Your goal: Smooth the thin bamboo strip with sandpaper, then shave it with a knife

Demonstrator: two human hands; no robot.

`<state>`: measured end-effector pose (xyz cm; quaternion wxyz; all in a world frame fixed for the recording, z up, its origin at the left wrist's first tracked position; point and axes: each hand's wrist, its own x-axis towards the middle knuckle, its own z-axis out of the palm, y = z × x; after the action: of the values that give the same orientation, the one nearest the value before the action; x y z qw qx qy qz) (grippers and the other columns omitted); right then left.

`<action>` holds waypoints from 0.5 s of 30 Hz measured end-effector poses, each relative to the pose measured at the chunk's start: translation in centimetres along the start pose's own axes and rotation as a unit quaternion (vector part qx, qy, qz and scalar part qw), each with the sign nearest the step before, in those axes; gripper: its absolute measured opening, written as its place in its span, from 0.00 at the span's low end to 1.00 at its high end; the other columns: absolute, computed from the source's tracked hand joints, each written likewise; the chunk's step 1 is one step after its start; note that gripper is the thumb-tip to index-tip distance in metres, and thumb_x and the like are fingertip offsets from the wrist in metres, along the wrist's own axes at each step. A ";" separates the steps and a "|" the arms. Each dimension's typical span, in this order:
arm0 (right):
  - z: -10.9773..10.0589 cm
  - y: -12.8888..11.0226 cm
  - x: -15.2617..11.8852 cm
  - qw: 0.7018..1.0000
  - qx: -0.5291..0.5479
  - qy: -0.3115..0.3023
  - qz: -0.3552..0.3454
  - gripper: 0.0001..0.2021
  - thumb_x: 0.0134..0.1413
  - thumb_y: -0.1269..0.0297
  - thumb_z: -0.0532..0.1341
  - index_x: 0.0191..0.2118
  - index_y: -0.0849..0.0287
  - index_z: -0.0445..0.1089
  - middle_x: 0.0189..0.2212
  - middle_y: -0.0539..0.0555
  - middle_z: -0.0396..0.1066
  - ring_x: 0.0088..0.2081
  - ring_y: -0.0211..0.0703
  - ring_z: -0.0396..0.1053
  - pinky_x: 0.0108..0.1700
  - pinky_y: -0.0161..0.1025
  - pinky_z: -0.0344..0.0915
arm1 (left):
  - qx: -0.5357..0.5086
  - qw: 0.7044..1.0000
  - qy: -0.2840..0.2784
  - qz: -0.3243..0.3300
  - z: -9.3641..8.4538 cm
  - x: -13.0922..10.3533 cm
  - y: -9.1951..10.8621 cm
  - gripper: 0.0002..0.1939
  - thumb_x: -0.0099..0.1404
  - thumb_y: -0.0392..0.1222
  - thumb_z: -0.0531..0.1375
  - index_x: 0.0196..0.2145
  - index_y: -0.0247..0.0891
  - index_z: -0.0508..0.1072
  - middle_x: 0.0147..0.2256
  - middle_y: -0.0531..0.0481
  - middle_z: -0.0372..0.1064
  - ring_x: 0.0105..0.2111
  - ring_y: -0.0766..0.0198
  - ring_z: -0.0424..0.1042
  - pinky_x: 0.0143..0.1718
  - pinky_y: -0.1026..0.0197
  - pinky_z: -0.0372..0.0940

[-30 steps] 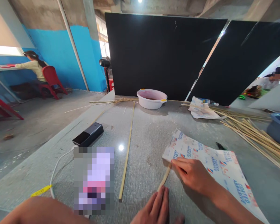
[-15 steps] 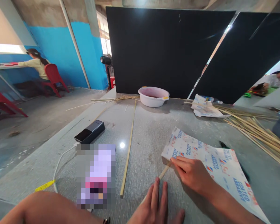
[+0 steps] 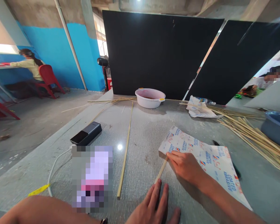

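Observation:
A thin bamboo strip (image 3: 161, 170) lies on the grey slab (image 3: 140, 165) in front of me. My left hand (image 3: 151, 202) rests palm down over its near end, fingers stretched and spread, one fingertip pressing on the strip. My right hand (image 3: 188, 166) pinches the left edge of a sheet of sandpaper (image 3: 207, 155), whose white printed backing faces up, folded over the strip's far part. That part of the strip is hidden under the paper and fingers. Left of my hands, a second bamboo strip (image 3: 125, 155) lies flat, pointing away from me.
A pinkish-white basin (image 3: 150, 102) stands at the back by a black panel (image 3: 158, 56). Bamboo strips (image 3: 249, 133) lie right, beside a blue-grey tub (image 3: 275, 127) and crumpled paper (image 3: 198, 107). Left are a power bank (image 3: 86, 133), cable and blurred phone (image 3: 94, 174). People sit farther off.
My right hand and the sandpaper have slid slightly away from my left hand, baring more of the strip between them. The view has turned a little to the right.

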<state>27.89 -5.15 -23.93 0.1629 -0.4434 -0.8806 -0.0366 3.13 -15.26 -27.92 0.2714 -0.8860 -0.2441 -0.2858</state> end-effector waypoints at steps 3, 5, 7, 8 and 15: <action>-0.3 -0.3 -0.2 0.999 0.027 -0.022 -0.025 0.17 0.73 0.72 0.51 0.43 0.57 0.79 0.34 0.54 0.80 0.33 0.44 0.77 0.34 0.39 0.63 | 0.016 0.999 -0.021 0.021 -0.1 0.0 -0.1 0.31 0.80 0.45 0.59 0.75 0.41 0.57 0.54 0.41 0.81 0.51 0.53 0.83 0.53 0.56 0.75; -0.3 0.1 -0.1 1.000 0.024 -0.007 -0.007 0.17 0.73 0.72 0.51 0.45 0.57 0.80 0.34 0.55 0.81 0.34 0.46 0.78 0.35 0.40 0.63 | 0.015 0.998 -0.040 0.039 -0.4 0.0 -0.3 0.30 0.80 0.45 0.59 0.74 0.40 0.57 0.55 0.39 0.80 0.53 0.53 0.82 0.54 0.54 0.74; -0.4 0.4 0.1 1.000 0.010 0.014 0.016 0.18 0.73 0.71 0.51 0.44 0.57 0.80 0.35 0.56 0.81 0.34 0.47 0.78 0.35 0.40 0.63 | 0.012 0.997 -0.048 0.054 -0.7 0.0 -0.6 0.30 0.80 0.44 0.59 0.74 0.38 0.57 0.55 0.37 0.79 0.53 0.52 0.82 0.55 0.52 0.74; -0.4 0.4 0.2 1.000 0.005 0.018 0.021 0.18 0.72 0.72 0.51 0.43 0.57 0.80 0.34 0.56 0.81 0.34 0.47 0.77 0.34 0.40 0.62 | 0.012 0.997 -0.050 0.053 -0.7 0.1 -0.6 0.31 0.80 0.44 0.58 0.75 0.38 0.57 0.56 0.37 0.79 0.53 0.52 0.82 0.55 0.52 0.74; -1.1 -1.2 -0.3 0.998 0.049 0.012 -0.023 0.17 0.75 0.71 0.52 0.42 0.56 0.79 0.33 0.55 0.80 0.33 0.45 0.77 0.34 0.38 0.64 | 0.022 1.000 0.007 0.001 0.0 0.3 0.0 0.32 0.81 0.49 0.57 0.77 0.43 0.55 0.52 0.45 0.82 0.50 0.55 0.83 0.53 0.56 0.73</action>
<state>27.40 -6.34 -22.88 0.1938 -0.4144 -0.8892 -0.0025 3.31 -15.21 -27.75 0.2928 -0.8781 -0.2473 -0.2865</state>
